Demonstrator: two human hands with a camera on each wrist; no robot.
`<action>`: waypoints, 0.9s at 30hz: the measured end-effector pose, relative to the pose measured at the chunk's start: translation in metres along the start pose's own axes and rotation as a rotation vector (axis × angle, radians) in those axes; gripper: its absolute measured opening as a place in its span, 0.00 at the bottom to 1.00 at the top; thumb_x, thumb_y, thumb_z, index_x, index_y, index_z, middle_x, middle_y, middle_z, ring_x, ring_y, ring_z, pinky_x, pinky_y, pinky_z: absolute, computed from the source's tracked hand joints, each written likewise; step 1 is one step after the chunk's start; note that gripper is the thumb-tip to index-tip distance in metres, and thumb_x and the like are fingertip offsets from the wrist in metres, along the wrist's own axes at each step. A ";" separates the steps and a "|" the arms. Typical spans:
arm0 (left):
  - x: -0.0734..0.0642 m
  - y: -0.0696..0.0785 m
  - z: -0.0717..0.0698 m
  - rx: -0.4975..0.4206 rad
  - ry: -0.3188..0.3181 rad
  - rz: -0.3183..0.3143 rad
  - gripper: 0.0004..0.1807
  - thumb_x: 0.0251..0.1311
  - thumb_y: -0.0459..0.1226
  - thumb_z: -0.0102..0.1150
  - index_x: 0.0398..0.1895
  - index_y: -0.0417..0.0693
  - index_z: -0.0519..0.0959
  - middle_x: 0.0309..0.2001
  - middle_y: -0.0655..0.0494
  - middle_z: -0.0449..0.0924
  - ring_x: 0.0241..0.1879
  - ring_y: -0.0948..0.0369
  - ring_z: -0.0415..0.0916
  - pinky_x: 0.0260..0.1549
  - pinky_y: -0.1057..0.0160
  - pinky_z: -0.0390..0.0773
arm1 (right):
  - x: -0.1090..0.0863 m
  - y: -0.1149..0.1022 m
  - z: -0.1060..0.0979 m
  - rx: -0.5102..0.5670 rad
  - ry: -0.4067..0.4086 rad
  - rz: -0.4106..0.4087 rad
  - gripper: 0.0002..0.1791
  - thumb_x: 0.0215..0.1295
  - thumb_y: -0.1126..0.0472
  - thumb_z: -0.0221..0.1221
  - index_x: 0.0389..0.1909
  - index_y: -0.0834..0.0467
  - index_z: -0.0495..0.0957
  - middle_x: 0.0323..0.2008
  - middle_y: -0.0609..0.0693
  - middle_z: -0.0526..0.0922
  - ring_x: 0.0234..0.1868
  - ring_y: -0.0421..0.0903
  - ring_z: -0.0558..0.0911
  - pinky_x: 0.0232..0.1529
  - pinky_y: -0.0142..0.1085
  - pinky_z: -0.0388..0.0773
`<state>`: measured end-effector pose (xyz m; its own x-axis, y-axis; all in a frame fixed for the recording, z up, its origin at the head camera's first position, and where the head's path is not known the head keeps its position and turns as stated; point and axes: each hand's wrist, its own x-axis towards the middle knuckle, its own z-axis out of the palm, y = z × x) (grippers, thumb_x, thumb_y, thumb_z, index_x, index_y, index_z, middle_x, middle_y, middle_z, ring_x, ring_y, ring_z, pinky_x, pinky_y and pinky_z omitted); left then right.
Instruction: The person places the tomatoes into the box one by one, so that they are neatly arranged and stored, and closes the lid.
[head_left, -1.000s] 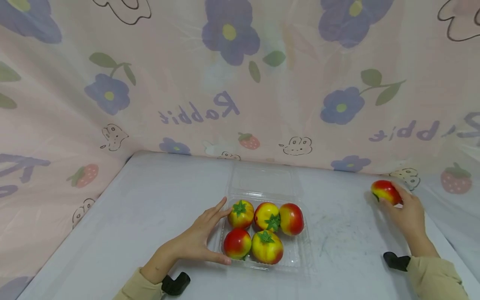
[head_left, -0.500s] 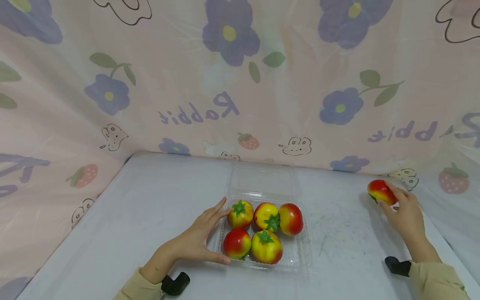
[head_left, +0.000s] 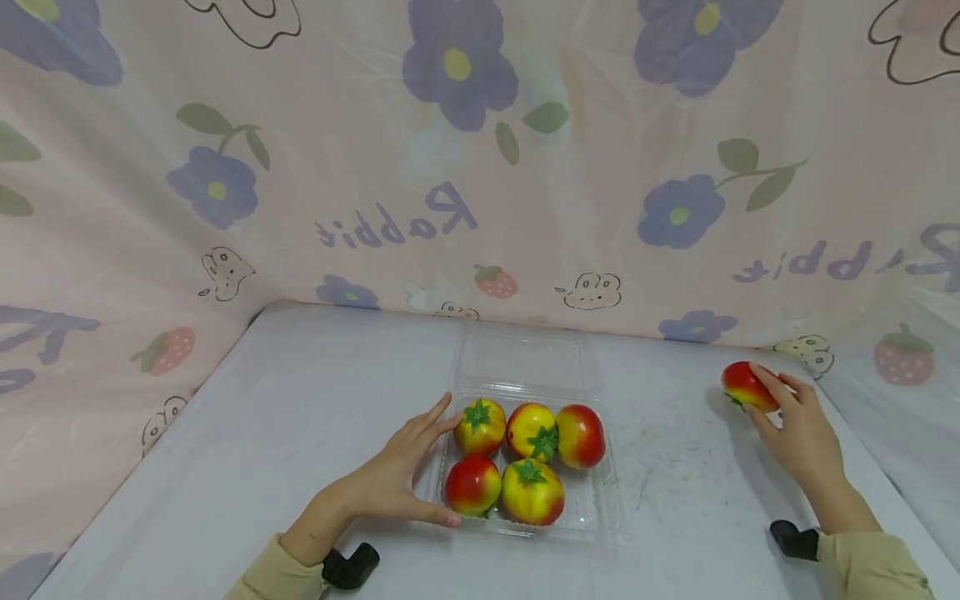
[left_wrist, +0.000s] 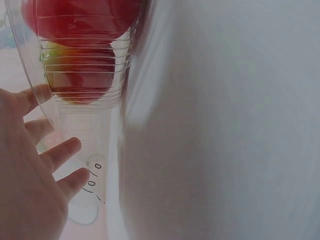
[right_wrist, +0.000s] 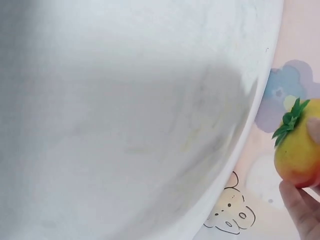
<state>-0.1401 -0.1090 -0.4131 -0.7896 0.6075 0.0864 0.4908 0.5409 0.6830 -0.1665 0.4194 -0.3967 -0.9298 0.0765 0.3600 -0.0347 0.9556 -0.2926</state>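
Observation:
A clear plastic clamshell box (head_left: 587,514) lies with its lid folded back on the table. Several red-and-yellow toy fruits with green leafy tops, like persimmons or tomatoes, sit inside it. My left hand (head_left: 390,483) is spread along the box's left side, thumb near the front corner; in the left wrist view its fingers (left_wrist: 65,155) are apart and at least one touches the clear wall. Off to the right, my right hand (head_left: 806,437) pinches another such toy fruit (head_left: 750,386) between thumb and fingers. In the right wrist view that fruit (right_wrist: 297,150) shows its green leaves.
The open lid (head_left: 525,362) lies flat behind the box. A printed curtain (head_left: 525,208) rises along the back and sides of the white table (head_left: 337,375). Black wrist mounts (head_left: 351,567) sit at both cuffs.
My right hand has moved a little to the left with the toy fruit in its grip. The left hand and the box have stayed in place.

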 end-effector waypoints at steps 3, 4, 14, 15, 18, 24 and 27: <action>0.000 0.000 0.000 -0.003 0.001 0.002 0.59 0.38 0.64 0.70 0.75 0.62 0.52 0.78 0.59 0.32 0.73 0.46 0.44 0.63 0.31 0.55 | -0.001 -0.003 0.000 -0.002 -0.010 -0.013 0.39 0.59 0.68 0.63 0.71 0.55 0.60 0.59 0.76 0.60 0.43 0.73 0.71 0.37 0.67 0.73; 0.000 0.000 0.000 -0.003 0.002 0.002 0.59 0.38 0.64 0.70 0.75 0.62 0.52 0.78 0.59 0.32 0.73 0.46 0.44 0.63 0.31 0.55 | -0.001 -0.005 -0.001 -0.004 -0.014 -0.019 0.39 0.59 0.68 0.63 0.71 0.55 0.60 0.59 0.76 0.60 0.45 0.74 0.70 0.38 0.68 0.73; 0.000 -0.002 0.000 -0.007 0.003 0.010 0.58 0.39 0.63 0.70 0.75 0.62 0.53 0.78 0.58 0.33 0.73 0.46 0.45 0.62 0.30 0.56 | -0.006 -0.013 0.001 -0.020 -0.024 -0.078 0.42 0.55 0.70 0.64 0.71 0.54 0.60 0.59 0.75 0.60 0.52 0.74 0.66 0.42 0.70 0.69; 0.000 -0.002 0.001 -0.007 0.003 0.010 0.58 0.39 0.63 0.70 0.75 0.62 0.53 0.78 0.58 0.33 0.73 0.46 0.45 0.62 0.30 0.56 | -0.007 -0.013 0.001 -0.020 -0.020 -0.089 0.42 0.55 0.70 0.65 0.71 0.54 0.60 0.59 0.75 0.60 0.52 0.73 0.66 0.42 0.70 0.69; 0.000 -0.002 0.001 -0.008 0.006 0.007 0.58 0.38 0.63 0.70 0.75 0.62 0.53 0.78 0.58 0.33 0.73 0.46 0.44 0.62 0.30 0.56 | -0.008 -0.016 0.000 -0.019 -0.015 -0.105 0.42 0.54 0.71 0.65 0.71 0.53 0.61 0.60 0.74 0.61 0.52 0.73 0.66 0.43 0.70 0.69; 0.000 -0.001 0.001 -0.011 0.009 0.008 0.59 0.38 0.63 0.70 0.75 0.62 0.53 0.78 0.59 0.33 0.73 0.46 0.45 0.62 0.30 0.56 | -0.010 -0.021 0.001 -0.016 -0.033 -0.115 0.43 0.54 0.71 0.65 0.71 0.52 0.61 0.61 0.74 0.60 0.53 0.73 0.66 0.42 0.70 0.69; 0.000 -0.001 0.001 -0.015 0.007 0.007 0.59 0.38 0.63 0.70 0.75 0.62 0.53 0.78 0.60 0.32 0.73 0.46 0.45 0.62 0.30 0.56 | -0.012 -0.023 0.002 -0.024 -0.025 -0.149 0.44 0.52 0.72 0.66 0.70 0.51 0.62 0.60 0.73 0.61 0.52 0.72 0.66 0.41 0.69 0.71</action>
<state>-0.1400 -0.1091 -0.4147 -0.7889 0.6069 0.0965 0.4907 0.5277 0.6934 -0.1550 0.3961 -0.3963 -0.9240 -0.0733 0.3753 -0.1641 0.9625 -0.2160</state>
